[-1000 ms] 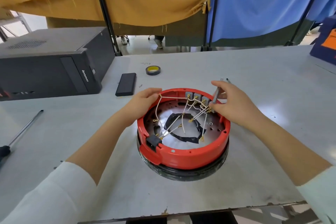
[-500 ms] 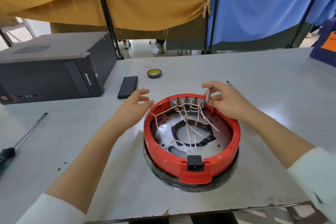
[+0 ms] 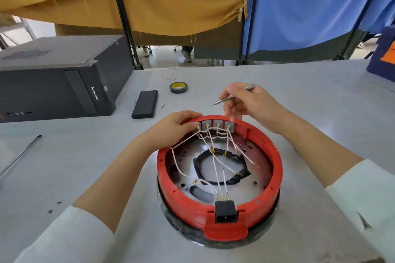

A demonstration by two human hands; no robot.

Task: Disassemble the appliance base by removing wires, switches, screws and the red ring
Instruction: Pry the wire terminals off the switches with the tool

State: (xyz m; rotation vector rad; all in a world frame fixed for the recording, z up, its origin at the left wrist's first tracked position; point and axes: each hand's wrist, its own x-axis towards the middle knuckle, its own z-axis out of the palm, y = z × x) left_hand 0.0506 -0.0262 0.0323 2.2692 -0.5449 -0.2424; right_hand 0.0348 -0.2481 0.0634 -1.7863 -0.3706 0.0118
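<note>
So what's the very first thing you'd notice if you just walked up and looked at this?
The big red ring in the middle of the grey table, full of thin white wires with a black plug socket at its near edge. Both hands are at its far rim: the left hand grips the edge, and the right hand holds a thin metal tool. A black computer case sits far left.

Red ring [image 3: 275, 156], white wires [image 3: 215, 168]
</note>
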